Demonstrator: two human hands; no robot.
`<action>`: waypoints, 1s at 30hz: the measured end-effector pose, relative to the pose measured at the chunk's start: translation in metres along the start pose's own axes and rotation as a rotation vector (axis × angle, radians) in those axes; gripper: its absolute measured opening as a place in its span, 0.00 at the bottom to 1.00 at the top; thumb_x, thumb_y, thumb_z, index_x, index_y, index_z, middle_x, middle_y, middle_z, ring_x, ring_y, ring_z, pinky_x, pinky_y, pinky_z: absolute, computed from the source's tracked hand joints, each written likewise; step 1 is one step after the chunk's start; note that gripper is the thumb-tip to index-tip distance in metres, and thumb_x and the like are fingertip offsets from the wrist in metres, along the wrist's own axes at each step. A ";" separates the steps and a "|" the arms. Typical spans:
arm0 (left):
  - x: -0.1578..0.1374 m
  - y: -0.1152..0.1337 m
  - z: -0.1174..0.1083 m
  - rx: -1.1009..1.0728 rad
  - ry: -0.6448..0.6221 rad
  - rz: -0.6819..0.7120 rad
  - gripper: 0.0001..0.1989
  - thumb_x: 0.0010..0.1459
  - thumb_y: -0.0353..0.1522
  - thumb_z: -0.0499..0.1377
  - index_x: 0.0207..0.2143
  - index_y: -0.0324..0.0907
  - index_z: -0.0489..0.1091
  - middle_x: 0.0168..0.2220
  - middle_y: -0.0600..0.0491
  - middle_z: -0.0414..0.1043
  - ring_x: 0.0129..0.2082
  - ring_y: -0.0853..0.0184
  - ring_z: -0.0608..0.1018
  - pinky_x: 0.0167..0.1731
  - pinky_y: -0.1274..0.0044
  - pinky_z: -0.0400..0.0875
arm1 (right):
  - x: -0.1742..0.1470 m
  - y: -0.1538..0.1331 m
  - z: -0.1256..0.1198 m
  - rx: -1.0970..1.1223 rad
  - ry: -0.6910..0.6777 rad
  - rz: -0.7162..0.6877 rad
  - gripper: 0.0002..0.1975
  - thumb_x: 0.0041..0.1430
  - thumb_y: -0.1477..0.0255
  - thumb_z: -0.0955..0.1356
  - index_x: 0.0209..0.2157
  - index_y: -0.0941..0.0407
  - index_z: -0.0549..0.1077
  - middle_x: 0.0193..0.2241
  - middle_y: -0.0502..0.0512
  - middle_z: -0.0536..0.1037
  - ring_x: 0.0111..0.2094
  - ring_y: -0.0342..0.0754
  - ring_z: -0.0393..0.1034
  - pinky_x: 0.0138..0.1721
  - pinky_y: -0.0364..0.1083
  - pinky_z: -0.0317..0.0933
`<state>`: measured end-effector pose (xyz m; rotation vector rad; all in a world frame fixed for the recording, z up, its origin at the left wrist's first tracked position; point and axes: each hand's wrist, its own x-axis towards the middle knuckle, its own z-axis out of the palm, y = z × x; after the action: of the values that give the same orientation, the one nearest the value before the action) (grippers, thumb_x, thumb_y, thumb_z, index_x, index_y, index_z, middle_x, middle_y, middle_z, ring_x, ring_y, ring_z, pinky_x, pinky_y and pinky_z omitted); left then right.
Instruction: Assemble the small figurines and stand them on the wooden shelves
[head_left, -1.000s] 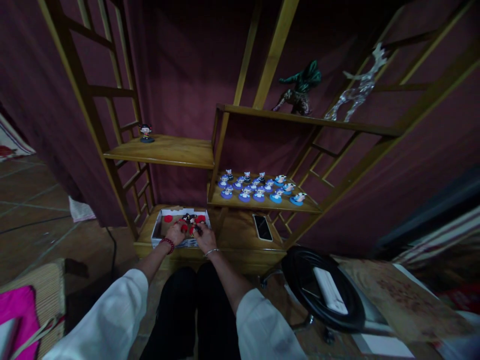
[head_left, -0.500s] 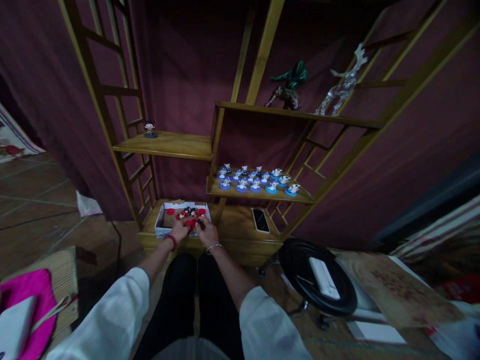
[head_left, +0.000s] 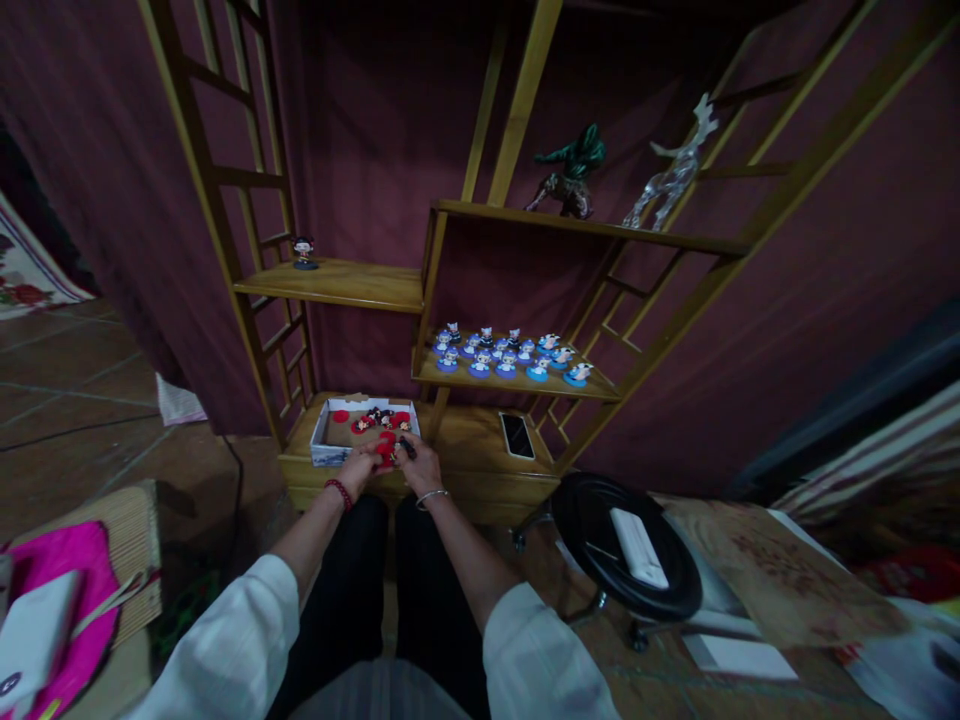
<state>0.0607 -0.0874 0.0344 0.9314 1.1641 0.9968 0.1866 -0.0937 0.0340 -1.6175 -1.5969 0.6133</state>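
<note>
My left hand (head_left: 360, 468) is closed on a small red figurine (head_left: 387, 448) with a round base, at the near edge of a shallow cardboard box (head_left: 330, 456). Close beside it, my right hand (head_left: 422, 468) is closed round a small dark piece (head_left: 407, 448), whose kind I cannot make out. The two hands nearly meet at the red figurine. Inside the box lie several black-haired figurines (head_left: 381, 417) with red parts, and a loose red disc (head_left: 341, 416) at the back left.
Several small figurines (head_left: 481, 362) on blue and purple bases stand on the middle shelf (head_left: 517, 386). One figurine (head_left: 304, 252) is on the left shelf. A phone (head_left: 517, 436) lies right of the box. Two statues top the upper shelf; a black stool (head_left: 585, 520) stands right.
Both hands have drawn slightly back toward me over the box's near edge, with the red figurine. More of the box's contents shows. The view has shifted slightly.
</note>
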 end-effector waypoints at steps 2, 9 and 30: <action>-0.008 0.002 0.001 -0.110 -0.041 -0.023 0.27 0.43 0.16 0.48 0.47 0.35 0.64 0.39 0.47 0.73 0.37 0.68 0.75 0.37 0.75 0.72 | -0.002 0.002 0.000 0.047 0.010 0.002 0.16 0.52 0.69 0.62 0.44 0.51 0.68 0.35 0.47 0.76 0.35 0.42 0.71 0.39 0.41 0.64; -0.031 0.001 0.003 -0.309 -0.150 0.033 0.26 0.42 0.17 0.52 0.47 0.37 0.65 0.43 0.48 0.71 0.40 0.68 0.73 0.46 0.70 0.67 | -0.011 0.003 -0.006 0.271 0.003 0.025 0.16 0.52 0.69 0.62 0.43 0.54 0.68 0.30 0.47 0.76 0.27 0.41 0.71 0.33 0.41 0.67; -0.076 0.010 0.006 -0.402 -0.289 0.133 0.31 0.43 0.24 0.62 0.52 0.40 0.61 0.43 0.49 0.71 0.44 0.65 0.72 0.51 0.67 0.60 | -0.052 -0.022 -0.037 0.782 -0.009 0.125 0.23 0.43 0.63 0.68 0.42 0.58 0.68 0.33 0.52 0.75 0.28 0.42 0.70 0.32 0.43 0.67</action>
<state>0.0574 -0.1568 0.0664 0.8015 0.6350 1.1103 0.1972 -0.1536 0.0635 -1.1142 -1.0510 1.1380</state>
